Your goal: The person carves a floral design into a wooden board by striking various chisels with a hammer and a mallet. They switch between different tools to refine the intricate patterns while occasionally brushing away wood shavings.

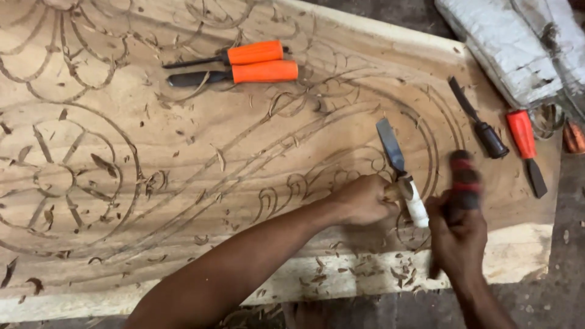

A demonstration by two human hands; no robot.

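Down near the front edge of the wooden panel (183,140), both hands are clenched around tools. The left hand (362,200) is wrapped tight around a chisel (399,173) with a pale handle, gripping it at the join of blade and handle; its flat grey blade tilts up and away over the carved curves, though whether the tip touches the wood cannot be told. The right hand (456,234), just beside it, is closed around a dark mallet (464,183) with red bands, which shows blurred, its head close to the end of the chisel handle. The panel itself is light wood, cut with looping scroll lines and a round flower pattern at the left, and littered with shavings. Two orange-handled chisels (244,64) lie side by side near its far edge, and a black-handled chisel (478,122) and a red-handled chisel (525,146) rest well apart at the right.
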